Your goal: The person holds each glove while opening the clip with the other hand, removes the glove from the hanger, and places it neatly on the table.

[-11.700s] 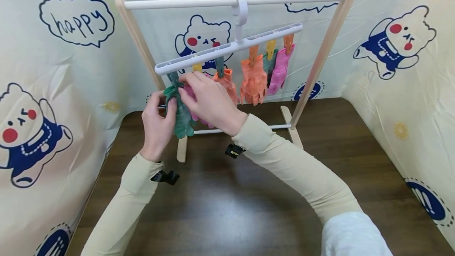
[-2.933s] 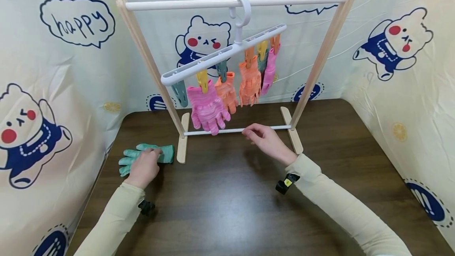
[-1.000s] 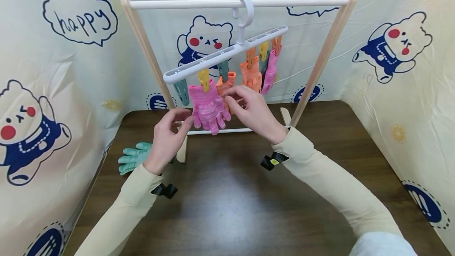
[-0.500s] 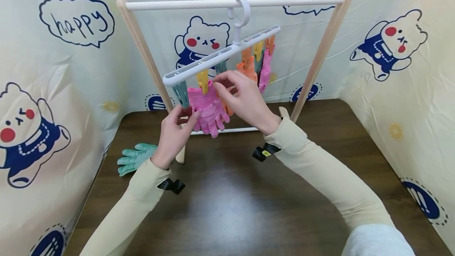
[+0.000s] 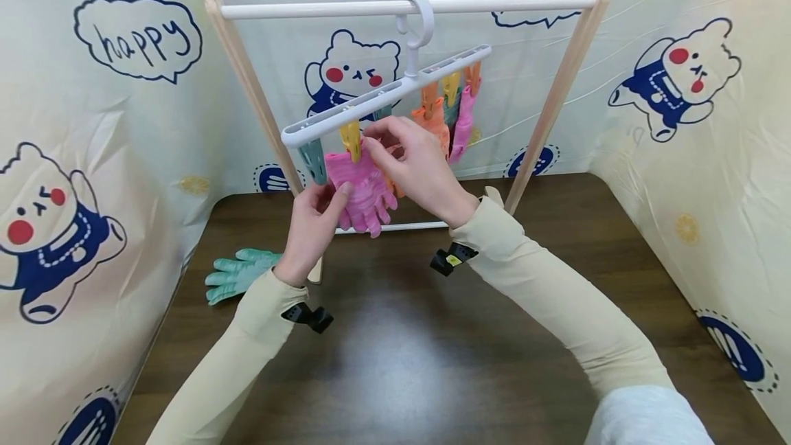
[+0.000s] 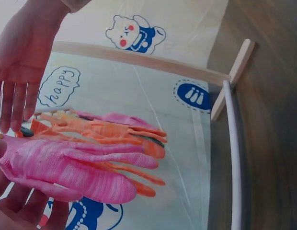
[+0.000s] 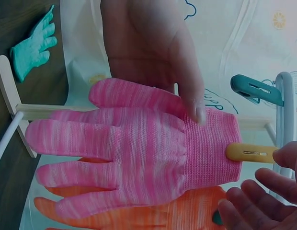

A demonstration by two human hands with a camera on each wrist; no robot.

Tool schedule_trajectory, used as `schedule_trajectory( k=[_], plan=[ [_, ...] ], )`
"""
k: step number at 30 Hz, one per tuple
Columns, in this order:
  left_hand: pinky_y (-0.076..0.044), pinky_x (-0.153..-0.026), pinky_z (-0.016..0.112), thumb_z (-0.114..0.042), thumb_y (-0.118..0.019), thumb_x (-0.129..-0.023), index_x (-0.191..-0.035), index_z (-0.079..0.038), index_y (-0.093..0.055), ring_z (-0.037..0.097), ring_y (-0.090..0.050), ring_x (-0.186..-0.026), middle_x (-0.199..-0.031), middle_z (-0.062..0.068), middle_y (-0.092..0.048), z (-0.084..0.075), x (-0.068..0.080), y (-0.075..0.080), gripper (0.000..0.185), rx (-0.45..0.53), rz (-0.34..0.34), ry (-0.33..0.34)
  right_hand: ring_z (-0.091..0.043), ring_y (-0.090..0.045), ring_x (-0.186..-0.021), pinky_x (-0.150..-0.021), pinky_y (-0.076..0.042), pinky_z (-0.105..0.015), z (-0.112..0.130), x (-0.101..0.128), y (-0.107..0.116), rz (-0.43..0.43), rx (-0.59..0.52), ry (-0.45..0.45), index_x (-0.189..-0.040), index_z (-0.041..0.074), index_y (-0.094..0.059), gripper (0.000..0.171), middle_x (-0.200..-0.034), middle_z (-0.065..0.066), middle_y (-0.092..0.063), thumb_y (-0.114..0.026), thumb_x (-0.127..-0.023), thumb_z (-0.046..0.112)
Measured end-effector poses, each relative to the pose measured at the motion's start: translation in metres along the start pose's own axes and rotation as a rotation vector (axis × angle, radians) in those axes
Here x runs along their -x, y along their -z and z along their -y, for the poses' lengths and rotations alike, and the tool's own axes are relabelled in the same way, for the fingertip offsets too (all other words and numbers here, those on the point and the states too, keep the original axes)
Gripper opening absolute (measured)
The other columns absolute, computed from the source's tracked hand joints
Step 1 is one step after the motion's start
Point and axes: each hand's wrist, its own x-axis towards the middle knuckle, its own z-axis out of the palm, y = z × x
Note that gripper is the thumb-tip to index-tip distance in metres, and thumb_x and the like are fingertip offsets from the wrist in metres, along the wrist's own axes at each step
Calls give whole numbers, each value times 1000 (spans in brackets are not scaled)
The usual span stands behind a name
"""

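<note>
A pink knit glove [image 5: 358,184] hangs from a yellow clothespin [image 5: 350,141] near the left end of the white hanger [image 5: 371,98]. My left hand [image 5: 312,225] pinches the side of its cuff, thumb in front [image 7: 189,91] and fingers behind. Loosely bent, my right hand [image 5: 420,167] has its fingertips right at the yellow clothespin; in the right wrist view its thumb overlaps the clip's end while the other fingers are spread apart. Left of the pink glove, a teal clothespin [image 5: 313,161] hangs bare. Behind it is an orange glove [image 7: 196,211], partly hidden.
A green glove [image 5: 237,275] lies flat on the dark wooden table [image 5: 395,362] at left. The hanger hooks over the white rod [image 5: 321,9] of a wooden-legged stand [image 5: 559,95]. Further along hang orange [image 5: 434,122], green and pink [image 5: 462,126] gloves on clothespins.
The green glove has come off the teal clothespin onto the table. Both hands have moved to the pink glove, the left now gripping its cuff, the right reaching the yellow clothespin.
</note>
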Motion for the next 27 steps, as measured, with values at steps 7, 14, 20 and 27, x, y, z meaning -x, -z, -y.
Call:
schedule_trajectory(
  k=[7,14,20,27],
  plan=[
    [-50,-70,19,-24,-58,-107,-130,5,-64,18,-58,-86,-108,21,-67,1,-1,0,38,-17,-23,24,-16,-65,-99,-87,-57,-28,-3,-6,-6,16,19,-9,-125,2,-69,26,-113,-9,-68,-64,-104,17],
    [-50,-66,21,-25,-55,-108,-132,5,-62,13,-59,-82,-100,11,-65,1,0,2,39,44,-6,53,-16,-68,-106,-93,-56,-28,-5,-8,-12,47,-46,-62,-133,3,-65,32,-122,-9,-70,-58,-107,21],
    [-50,-65,21,-25,-54,-108,-133,5,-62,11,-60,-80,-96,9,-65,1,0,2,39,38,-8,43,-16,-68,-115,-97,-55,-29,-3,-13,-16,84,-123,-134,-142,6,-59,39,-130,-8,-69,-53,-110,27],
    [-52,-66,22,-29,-52,-110,-135,2,-60,16,-61,-83,-104,12,-66,3,0,5,41,34,38,35,-15,-68,-112,-99,-53,-27,-5,-17,-24,67,-209,-124,-143,7,-60,38,-128,-9,-70,-53,-110,24]
  ],
)
